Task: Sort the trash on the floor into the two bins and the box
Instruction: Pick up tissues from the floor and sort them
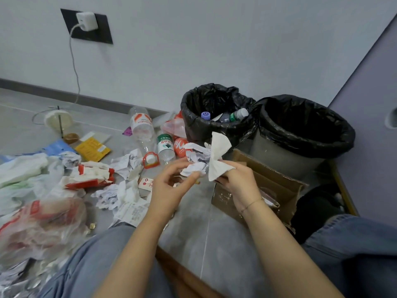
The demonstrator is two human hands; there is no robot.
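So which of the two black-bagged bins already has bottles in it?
The left bin, nearer the littered floor: bottles show inside. The right bin beside it looks dark, nothing visible.

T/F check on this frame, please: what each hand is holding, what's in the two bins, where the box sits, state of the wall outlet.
1. The right hand pinches a white tissue. True.
2. The left hand is open and holds nothing. False: it grips crumpled paper.
3. The left bin holds plastic bottles. True.
4. The right bin is filled to the rim with paper. False: only its dark liner shows, and no contents are visible.
5. The cardboard box stands in front of the bins, on the person's side. True.
6. The wall outlet has nothing plugged in. False: a white charger with a cable is in it.
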